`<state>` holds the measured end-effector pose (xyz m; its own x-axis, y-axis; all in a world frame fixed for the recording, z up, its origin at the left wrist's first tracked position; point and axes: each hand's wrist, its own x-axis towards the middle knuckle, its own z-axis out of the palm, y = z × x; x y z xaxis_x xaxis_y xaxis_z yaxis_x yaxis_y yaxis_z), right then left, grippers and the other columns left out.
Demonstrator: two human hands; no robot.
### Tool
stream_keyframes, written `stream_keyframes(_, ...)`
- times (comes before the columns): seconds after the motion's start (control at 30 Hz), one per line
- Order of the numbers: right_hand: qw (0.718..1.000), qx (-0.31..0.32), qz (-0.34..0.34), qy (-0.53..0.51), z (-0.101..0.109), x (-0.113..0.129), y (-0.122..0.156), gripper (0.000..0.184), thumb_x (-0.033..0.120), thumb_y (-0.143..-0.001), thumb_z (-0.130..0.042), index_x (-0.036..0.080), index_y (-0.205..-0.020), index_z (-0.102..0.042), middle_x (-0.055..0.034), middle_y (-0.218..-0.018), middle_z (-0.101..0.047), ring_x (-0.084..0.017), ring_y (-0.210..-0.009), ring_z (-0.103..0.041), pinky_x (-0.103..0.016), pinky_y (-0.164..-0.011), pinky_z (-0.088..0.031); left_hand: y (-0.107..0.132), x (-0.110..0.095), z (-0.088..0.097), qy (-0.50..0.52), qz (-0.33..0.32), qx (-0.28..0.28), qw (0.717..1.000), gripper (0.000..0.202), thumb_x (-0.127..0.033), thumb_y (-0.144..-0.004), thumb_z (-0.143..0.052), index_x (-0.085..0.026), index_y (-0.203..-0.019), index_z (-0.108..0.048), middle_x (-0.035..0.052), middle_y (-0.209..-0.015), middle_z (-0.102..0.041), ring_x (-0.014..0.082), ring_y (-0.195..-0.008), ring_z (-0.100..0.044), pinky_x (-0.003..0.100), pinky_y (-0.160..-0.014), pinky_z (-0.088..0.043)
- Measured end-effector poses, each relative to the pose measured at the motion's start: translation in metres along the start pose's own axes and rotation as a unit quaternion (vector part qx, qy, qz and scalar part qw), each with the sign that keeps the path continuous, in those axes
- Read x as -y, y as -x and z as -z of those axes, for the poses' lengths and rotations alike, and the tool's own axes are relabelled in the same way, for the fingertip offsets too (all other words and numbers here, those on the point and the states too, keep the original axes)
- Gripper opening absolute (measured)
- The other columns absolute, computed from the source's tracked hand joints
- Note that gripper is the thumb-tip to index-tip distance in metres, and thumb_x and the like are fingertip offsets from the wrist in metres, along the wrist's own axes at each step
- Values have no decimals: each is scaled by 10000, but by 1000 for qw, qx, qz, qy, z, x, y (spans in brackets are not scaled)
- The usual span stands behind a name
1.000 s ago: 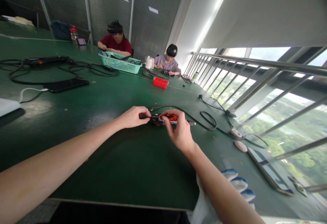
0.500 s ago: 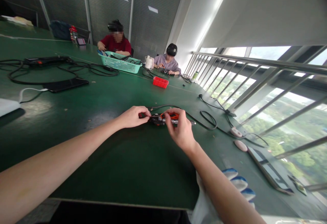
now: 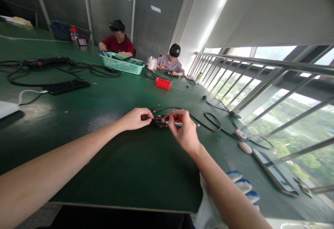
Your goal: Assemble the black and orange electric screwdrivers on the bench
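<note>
A black-and-orange corded power tool (image 3: pixel 159 121) lies on the green table in front of me, with dark inner parts showing near its left end. At that end my left hand (image 3: pixel 137 119) is closed in a pinch; whatever is between the fingertips is too small to make out. Across the orange part, my right hand (image 3: pixel 184 131) has its thumb and fingers closed on the tool, hiding much of it. A silvery tip (image 3: pixel 197 125) sticks out to the right of this hand; I cannot tell what it belongs to.
A black cord (image 3: pixel 212 121) loops to the right. Farther off are a red tray (image 3: pixel 163 84) and a green basket (image 3: pixel 124 65), with two co-workers behind. A phone (image 3: pixel 68 87) lies left; blue-and-white gloves (image 3: pixel 244 186) lie by my right forearm. A railing (image 3: pixel 261 63) lines the windows.
Both hands stay at the tool with almost no movement. The whole view has shifted very slightly.
</note>
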<state>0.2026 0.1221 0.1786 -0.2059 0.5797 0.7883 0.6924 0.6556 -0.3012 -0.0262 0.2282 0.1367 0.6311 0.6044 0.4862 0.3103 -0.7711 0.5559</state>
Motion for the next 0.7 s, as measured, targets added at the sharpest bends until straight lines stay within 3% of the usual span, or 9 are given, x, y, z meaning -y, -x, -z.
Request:
stream_keyframes(0.33,1000,-17,-4,8,-1,-1,0,100,300,-982,-528,238,-1058,-507,-41,-981,-695,-171,-872,-707,-299,-780,-583,1,-4,1,-14,9,4,1000,154,-285,-886,-587,-204,-947,-703,32,-988,-733,197,-907,-692,299,-842,-520)
stream_keyframes(0.5,1000,-22,2,10,1,2,-1,112,305,-982,-545,239,-1071,-525,-39,-993,-703,-168,-879,-712,-290,-781,-584,1,-9,1,6,19,11,1000,216,-302,-871,-606,-226,-1061,-674,20,-1022,-723,189,-915,-683,282,-779,-525)
stream_keyframes(0.7,999,-49,-19,9,3,3,-1,115,313,-976,-560,246,-1068,-541,-38,-987,-713,-176,-894,-720,-300,-786,-589,2,-11,1,-11,-5,-3,1000,187,-324,-881,-595,-225,-1013,-682,30,-998,-705,189,-889,-672,292,-801,-525)
